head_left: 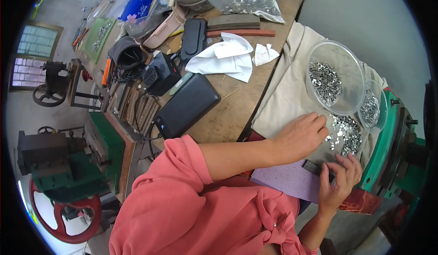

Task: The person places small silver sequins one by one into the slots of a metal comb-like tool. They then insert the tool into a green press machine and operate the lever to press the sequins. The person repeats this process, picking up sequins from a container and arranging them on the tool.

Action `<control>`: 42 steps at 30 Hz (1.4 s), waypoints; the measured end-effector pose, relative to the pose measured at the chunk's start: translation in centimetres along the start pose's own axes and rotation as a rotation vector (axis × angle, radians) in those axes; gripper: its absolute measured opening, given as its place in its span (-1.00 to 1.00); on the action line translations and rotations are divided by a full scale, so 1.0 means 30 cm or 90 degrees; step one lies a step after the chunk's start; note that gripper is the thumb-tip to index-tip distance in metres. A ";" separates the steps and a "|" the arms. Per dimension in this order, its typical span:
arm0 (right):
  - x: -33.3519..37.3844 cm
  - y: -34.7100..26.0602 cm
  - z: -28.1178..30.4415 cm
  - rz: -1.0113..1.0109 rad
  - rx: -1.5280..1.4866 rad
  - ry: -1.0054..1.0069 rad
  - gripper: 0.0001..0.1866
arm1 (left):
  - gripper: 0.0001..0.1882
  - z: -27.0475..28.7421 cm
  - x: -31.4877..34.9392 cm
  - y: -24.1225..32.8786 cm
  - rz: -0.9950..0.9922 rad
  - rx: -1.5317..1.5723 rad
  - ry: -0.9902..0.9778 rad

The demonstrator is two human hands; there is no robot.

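Note:
My left hand point(302, 135) reaches across to the beige cloth point(278, 102), its fingers curled together beside a loose pile of small shiny metal pieces point(349, 136). Whatever its fingertips pinch, if anything, is hidden. Lower down, my right hand point(340, 179) has its thumb and fingers around a small dark rectangular block point(315, 167). This block rests near the edge of a purple textured mat point(287, 178). Beyond the pile stands a clear round tub point(340, 56) with more metal pieces inside. A second, shallower clear container point(382, 106) beside it also holds shiny pieces.
Green machine parts point(381, 145) border the work spot on the right. On the wooden table point(205, 129) lie a black flat case point(189, 104), a black boxy device point(160, 74), white paper point(223, 58) and metal bars point(232, 22). Another green machine point(68, 161) stands left.

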State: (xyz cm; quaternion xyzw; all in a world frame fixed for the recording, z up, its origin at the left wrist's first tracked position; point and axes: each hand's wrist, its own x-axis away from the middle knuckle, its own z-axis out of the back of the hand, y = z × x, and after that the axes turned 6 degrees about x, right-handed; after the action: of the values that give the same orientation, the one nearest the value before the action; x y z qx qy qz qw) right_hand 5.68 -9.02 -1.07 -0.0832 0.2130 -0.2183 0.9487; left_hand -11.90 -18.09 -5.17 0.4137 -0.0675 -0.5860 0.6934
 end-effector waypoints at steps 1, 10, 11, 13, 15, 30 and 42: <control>0.014 0.003 0.001 -0.005 -0.005 0.001 -0.83 | -0.86 0.002 0.003 0.000 0.003 -0.012 -0.005; -0.004 0.021 0.032 -0.047 -0.087 -0.009 -0.81 | -0.83 0.007 0.000 -0.032 -0.007 -0.023 -0.060; -0.004 0.021 0.038 -0.034 -0.091 -0.015 -0.80 | -0.81 0.022 -0.008 -0.020 0.008 -0.022 -0.079; 0.010 0.019 0.030 -0.018 -0.097 -0.019 -0.80 | -0.81 0.038 -0.024 0.004 0.027 0.022 -0.075; 0.029 0.010 0.013 -0.017 -0.083 -0.018 -0.80 | -0.82 0.040 -0.029 0.005 0.034 0.022 -0.087; -0.056 0.064 -0.009 0.004 -0.069 0.003 -0.81 | -0.83 0.054 -0.023 0.010 0.029 0.008 -0.100; -0.144 0.060 -0.092 0.101 -0.046 -0.032 -0.91 | -0.79 0.074 -0.017 0.011 0.015 0.009 -0.099</control>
State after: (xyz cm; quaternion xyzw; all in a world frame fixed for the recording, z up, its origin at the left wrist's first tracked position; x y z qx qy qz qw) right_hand 1.64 -5.64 -2.41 -0.1060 0.2027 -0.1324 0.9644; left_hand -13.09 -18.76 -3.34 0.3710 -0.1297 -0.6076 0.6902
